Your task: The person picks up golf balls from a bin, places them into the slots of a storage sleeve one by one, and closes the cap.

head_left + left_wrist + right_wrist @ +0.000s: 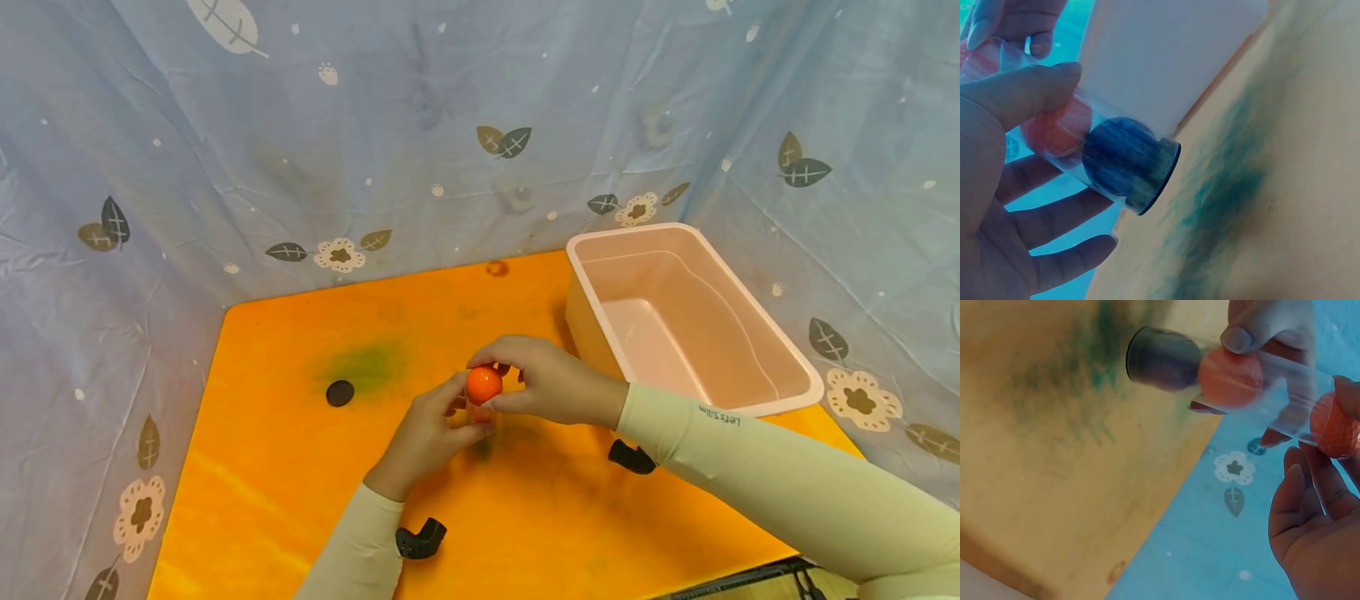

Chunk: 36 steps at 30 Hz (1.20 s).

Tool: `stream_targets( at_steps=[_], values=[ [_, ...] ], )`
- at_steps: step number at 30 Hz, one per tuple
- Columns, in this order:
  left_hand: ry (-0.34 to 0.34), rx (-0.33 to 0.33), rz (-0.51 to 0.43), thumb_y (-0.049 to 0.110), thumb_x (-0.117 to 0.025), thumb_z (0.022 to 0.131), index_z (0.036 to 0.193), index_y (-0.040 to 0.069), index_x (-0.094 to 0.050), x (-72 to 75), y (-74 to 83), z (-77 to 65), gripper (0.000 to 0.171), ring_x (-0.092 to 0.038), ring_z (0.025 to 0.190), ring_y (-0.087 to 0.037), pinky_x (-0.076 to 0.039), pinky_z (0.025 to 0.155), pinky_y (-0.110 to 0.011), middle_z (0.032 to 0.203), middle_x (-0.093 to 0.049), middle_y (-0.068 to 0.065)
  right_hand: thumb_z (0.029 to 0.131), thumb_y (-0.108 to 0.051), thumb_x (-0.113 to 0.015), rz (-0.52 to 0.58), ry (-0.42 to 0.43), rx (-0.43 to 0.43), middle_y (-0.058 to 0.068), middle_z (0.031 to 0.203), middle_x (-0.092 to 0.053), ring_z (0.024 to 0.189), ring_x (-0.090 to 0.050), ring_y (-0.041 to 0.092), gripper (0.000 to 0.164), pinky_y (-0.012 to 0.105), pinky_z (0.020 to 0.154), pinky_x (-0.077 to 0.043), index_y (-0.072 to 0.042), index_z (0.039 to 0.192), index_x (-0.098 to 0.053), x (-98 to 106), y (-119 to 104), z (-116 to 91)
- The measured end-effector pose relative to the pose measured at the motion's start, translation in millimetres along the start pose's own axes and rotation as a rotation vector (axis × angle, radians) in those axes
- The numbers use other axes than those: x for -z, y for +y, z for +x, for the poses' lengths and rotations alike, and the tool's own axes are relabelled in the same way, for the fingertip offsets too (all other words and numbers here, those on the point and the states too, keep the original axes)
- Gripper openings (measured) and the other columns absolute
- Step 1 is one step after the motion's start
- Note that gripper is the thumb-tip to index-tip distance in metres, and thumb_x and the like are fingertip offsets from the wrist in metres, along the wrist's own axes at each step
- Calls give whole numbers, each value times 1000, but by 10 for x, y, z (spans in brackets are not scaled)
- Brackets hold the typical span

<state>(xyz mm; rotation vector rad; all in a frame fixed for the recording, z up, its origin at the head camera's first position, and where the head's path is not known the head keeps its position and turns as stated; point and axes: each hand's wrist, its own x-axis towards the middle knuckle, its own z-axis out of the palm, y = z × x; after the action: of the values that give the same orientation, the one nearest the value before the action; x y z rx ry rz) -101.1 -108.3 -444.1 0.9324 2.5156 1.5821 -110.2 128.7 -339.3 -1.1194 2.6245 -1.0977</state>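
Note:
My left hand [431, 429] grips a clear plastic tube [1285, 394] between thumb and fingers, above the table. A black cap [1163, 178] closes its lower end. Inside, next to that cap, sits a dark ball [1116, 153], with an orange ball [1230, 376] above it. At the tube's upper end my right hand [555, 383] pinches an orange golf ball [483, 385], its dimples showing in the right wrist view. That ball sits at the tube's mouth; I cannot tell how far inside it is. A loose round black cap [340, 393] lies on the table, left of both hands.
A pink plastic bin [592, 308] stands at the right rear of the orange table [285, 467]; no contents show in it. Patterned curtains [420, 167] hang behind and on both sides. Black wrist devices [422, 540] are worn on both forearms.

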Motion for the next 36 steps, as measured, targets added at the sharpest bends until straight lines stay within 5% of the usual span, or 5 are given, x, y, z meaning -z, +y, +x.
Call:
stream_targets(
  at_steps=[4,10,17,29,36],
  values=[
    [-6,10,1,17,-92,93,139,30,-66,9,-5,-6,54,-68,110,-14,-59,97,-49,129,-71,12,94,-12,-89,-7,-15,0,0,124,-70,106,-65,15,42,44,87,-60,-8,132,-72,-12,5,8],
    [-13,-18,-12,17,-93,92,149,27,-64,24,-32,-9,65,-69,117,-16,-60,96,-52,136,-71,8,95,-13,-89,-14,-30,-12,0,126,-70,107,-66,17,41,33,84,-58,-9,132,-71,-10,-4,6],
    [-17,-22,-4,19,-93,92,153,25,-63,31,-48,-10,68,-69,119,-15,-60,97,-49,137,-70,8,95,-12,-89,-9,-30,-9,1,128,-70,109,-65,19,43,38,89,-59,-8,133,-71,-15,-19,10],
    [9,-16,-3,19,-92,94,149,25,-64,55,-57,-38,62,-74,108,-17,-60,96,-54,137,-71,6,92,-16,-92,-105,62,-39,0,122,-66,111,-63,17,44,34,99,-55,-5,131,-73,-257,-54,3],
    [48,50,-44,12,-93,91,139,17,-64,94,-67,-76,57,-75,106,-23,-59,98,-55,124,-75,1,91,-15,-94,-13,146,-79,2,120,-63,107,-62,18,50,37,95,-57,-5,133,-70,-420,-56,29]
  ],
)
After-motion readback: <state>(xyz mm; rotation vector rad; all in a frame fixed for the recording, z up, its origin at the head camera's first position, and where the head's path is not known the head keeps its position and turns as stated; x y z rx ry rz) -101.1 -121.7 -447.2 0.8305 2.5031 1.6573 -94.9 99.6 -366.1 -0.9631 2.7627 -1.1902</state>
